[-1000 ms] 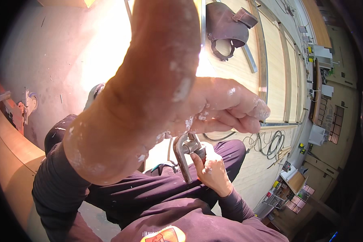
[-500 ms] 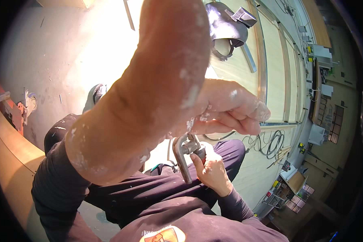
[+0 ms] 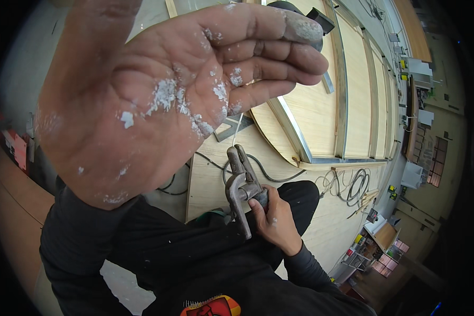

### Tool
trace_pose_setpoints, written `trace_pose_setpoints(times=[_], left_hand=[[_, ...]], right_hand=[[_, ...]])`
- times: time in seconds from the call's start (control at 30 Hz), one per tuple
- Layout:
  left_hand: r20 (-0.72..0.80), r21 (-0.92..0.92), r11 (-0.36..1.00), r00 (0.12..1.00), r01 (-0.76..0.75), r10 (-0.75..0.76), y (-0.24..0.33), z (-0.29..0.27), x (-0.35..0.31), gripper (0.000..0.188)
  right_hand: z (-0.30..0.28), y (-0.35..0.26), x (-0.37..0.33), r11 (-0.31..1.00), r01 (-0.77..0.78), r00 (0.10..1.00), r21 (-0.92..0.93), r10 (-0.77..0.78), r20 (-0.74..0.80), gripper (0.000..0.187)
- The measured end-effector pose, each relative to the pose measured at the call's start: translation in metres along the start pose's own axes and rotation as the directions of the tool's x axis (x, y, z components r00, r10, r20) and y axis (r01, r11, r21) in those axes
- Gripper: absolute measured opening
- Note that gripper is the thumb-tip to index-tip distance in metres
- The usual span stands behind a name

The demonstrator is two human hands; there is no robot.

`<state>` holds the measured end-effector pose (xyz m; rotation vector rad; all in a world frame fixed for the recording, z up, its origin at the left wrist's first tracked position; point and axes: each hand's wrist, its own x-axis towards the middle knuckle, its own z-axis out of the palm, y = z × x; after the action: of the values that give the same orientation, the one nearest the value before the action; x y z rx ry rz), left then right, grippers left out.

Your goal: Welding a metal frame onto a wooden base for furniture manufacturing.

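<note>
My left hand (image 3: 160,102) is raised large and near, palm showing, with its fingers stretched toward the right. White flaky residue clings to the palm and fingers, and the forefinger's tip is greyish. Below it, my right hand (image 3: 282,224) grips the dark handle of a worn metal welding electrode holder (image 3: 238,181). A thin pale welding rod (image 3: 237,130) rises from the holder's jaws; its upper end is hidden behind my left hand. Beyond my left fingertips, a dark welding helmet (image 3: 287,6) is mostly covered.
A plywood panel (image 3: 313,118) with metal bars (image 3: 341,110) across it lies ahead to the right. Coiled black cable (image 3: 359,187) rests on the right-hand boards. At the left are a curved wooden piece (image 3: 18,210) and a red tool (image 3: 19,151). My bent knee (image 3: 300,197) is beside the holder.
My left hand has swung leftward and turned its palm into view, its fingers straightening. The bright glare has gone. My right hand and the electrode holder stay almost where they were.
</note>
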<state>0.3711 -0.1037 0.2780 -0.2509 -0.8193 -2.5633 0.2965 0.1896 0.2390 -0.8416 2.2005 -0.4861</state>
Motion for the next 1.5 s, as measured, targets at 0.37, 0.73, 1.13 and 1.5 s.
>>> trace_pose_setpoints(times=[0.37,0.73,1.13,1.5], left_hand=[[-0.063,-0.127,0.989,0.995,0.069,-0.077,-0.002,0.003,0.001,0.113],[0.159,0.142,0.976,0.969,0.164,-0.187,-0.023,-0.007,0.001,0.112],[0.248,0.202,0.927,0.9,0.315,-0.36,0.006,0.024,-0.002,0.099],[0.262,0.212,0.914,0.88,0.347,-0.395,0.004,0.025,-0.002,0.094]], right_hand=[[-0.002,-0.002,0.004,1.0,-0.014,1.0,0.015,0.014,0.009,0.032],[-0.001,-0.004,0.006,1.0,-0.003,1.0,-0.005,0.003,0.017,0.034],[0.001,0.009,0.004,0.998,0.066,0.998,0.003,-0.066,0.0,0.034],[0.0,0.007,0.005,0.993,0.098,0.995,0.072,-0.098,-0.003,0.034]])
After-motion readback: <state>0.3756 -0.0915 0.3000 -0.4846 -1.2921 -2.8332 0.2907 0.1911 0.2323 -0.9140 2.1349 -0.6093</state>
